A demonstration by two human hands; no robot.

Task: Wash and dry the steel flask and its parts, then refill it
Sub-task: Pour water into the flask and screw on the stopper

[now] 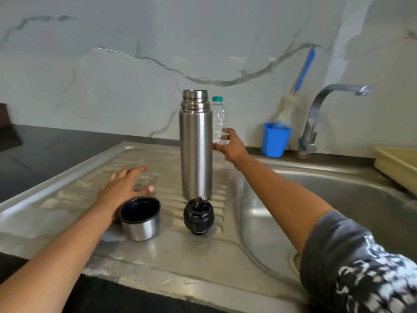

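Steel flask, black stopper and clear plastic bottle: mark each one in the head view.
Steel flask [195,154], head view, middle of its upright body.
Black stopper [198,219], head view, middle of its black body.
Clear plastic bottle [218,120], head view, middle of its see-through wall.

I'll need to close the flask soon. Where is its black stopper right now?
In the head view, the black stopper stands on the ribbed drainboard just in front of the steel flask, right of the steel cup.

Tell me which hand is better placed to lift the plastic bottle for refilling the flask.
The right hand: its fingers curl round the plastic bottle beside the open flask. The left hand is open, over by the cup.
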